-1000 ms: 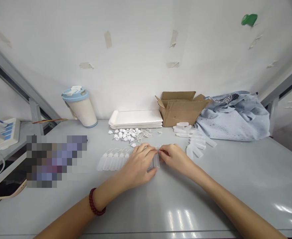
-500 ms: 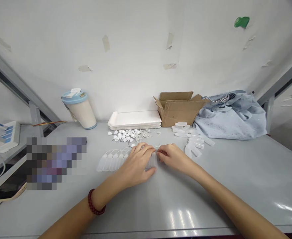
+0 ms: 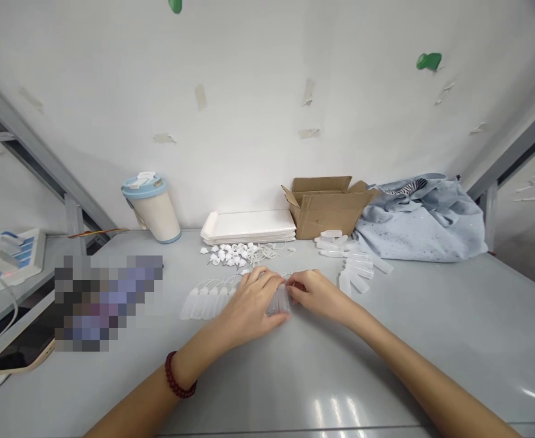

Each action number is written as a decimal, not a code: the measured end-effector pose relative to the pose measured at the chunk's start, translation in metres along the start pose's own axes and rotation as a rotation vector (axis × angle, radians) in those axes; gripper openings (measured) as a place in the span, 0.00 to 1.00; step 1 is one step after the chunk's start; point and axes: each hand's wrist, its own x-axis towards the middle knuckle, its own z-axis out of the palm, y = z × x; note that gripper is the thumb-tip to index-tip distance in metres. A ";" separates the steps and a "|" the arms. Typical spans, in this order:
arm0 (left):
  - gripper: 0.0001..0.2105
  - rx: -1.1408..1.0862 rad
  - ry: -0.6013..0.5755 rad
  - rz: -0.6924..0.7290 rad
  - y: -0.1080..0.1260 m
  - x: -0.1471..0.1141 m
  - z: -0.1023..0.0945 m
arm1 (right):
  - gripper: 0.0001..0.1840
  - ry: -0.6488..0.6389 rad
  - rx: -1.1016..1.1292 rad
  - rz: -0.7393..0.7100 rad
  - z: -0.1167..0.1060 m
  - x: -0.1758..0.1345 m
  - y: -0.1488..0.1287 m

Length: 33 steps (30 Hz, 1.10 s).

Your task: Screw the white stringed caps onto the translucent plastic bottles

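Observation:
A row of small translucent plastic bottles (image 3: 197, 303), fitted with white caps and thin loops, lies on the grey table. Across the right part of this row rests my left hand (image 3: 253, 304), fingers stretched out near the caps and thumb apart by the lower ends; it hides several bottles. At the row's right end, a clear bottle (image 3: 283, 299) shows between my hands. My right hand (image 3: 313, 292) is closed in a pinch beside its top, and what the fingertips hold is hidden. Behind lie loose white caps (image 3: 233, 253) and pale loops (image 3: 265, 252).
Loose translucent bottles (image 3: 356, 264) lie to the right. Along the wall stand a tumbler (image 3: 155, 213), white padded envelopes (image 3: 249, 225), an open cardboard box (image 3: 326, 216) and a light-blue cloth bag (image 3: 422, 225). A phone (image 3: 25, 350) and a power strip (image 3: 25, 255) are at the left.
The camera view has tilted slightly upward, so everything sits a little lower in the picture. Both hands keep nearly the same place and pose at the row's right end.

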 end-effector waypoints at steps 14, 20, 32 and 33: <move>0.12 0.122 0.138 -0.153 -0.035 0.039 -0.023 | 0.11 0.136 -0.232 0.375 -0.061 -0.004 0.014; 0.10 0.173 0.094 -0.030 -0.040 0.093 -0.012 | 0.09 0.174 -0.413 0.553 -0.084 -0.013 0.022; 0.07 -0.017 0.340 0.048 -0.038 0.113 -0.010 | 0.11 -0.030 -0.510 0.552 -0.071 -0.012 0.012; 0.07 -0.040 0.410 0.018 -0.036 0.107 -0.018 | 0.09 -0.020 -0.524 0.549 -0.070 -0.011 0.012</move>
